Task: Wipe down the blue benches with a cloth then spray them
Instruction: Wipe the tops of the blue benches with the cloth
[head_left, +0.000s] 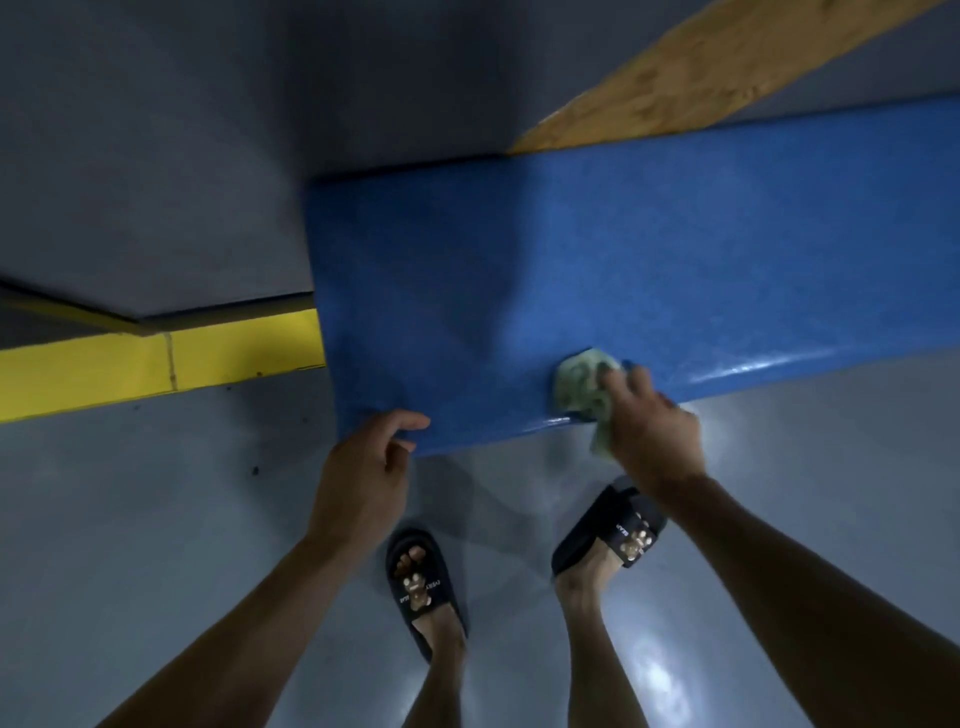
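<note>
A long blue bench (597, 270) runs from the centre to the right edge, its left end squared off. My right hand (652, 426) presses a crumpled pale green cloth (579, 384) onto the bench's near rounded edge. My left hand (371, 462) grips the bench's near left corner, thumb on top, fingers curled under. No spray bottle is in view.
A grey wall stands behind the bench, with a yellow-painted kerb (156, 364) at the left and a wooden board (701, 78) at the upper right. My feet in black slides (421, 577) stand on the glossy grey floor (156, 545) just before the bench.
</note>
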